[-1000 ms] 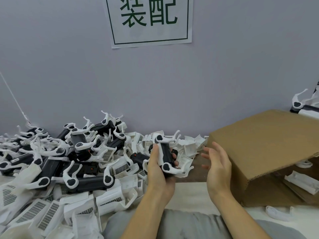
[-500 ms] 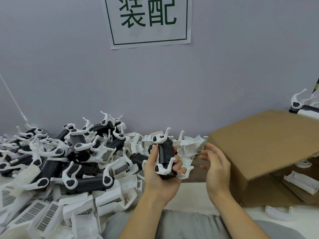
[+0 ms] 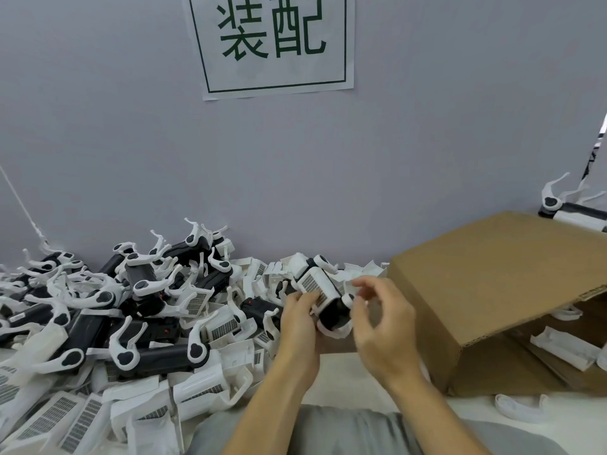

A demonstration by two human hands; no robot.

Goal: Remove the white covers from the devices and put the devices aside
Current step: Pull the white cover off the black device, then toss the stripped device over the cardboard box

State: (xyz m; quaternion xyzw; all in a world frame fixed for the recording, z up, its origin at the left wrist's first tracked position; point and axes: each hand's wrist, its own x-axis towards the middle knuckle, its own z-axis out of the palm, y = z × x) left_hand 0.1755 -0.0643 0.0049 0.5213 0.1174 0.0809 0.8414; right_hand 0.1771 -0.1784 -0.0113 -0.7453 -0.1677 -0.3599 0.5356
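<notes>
Just left of the cardboard box (image 3: 486, 290), the left hand (image 3: 300, 323) grips a black device (image 3: 331, 311) whose white cover (image 3: 317, 287) hides its upper side. The right hand (image 3: 382, 320) hovers beside its near end, fingers blurred and loosely curled, gripping nothing; contact is unclear. Left of the box, the pile of devices (image 3: 124, 310) is cut off by the frame.

"装配" on wall sign (image 3: 274, 44)
</notes>
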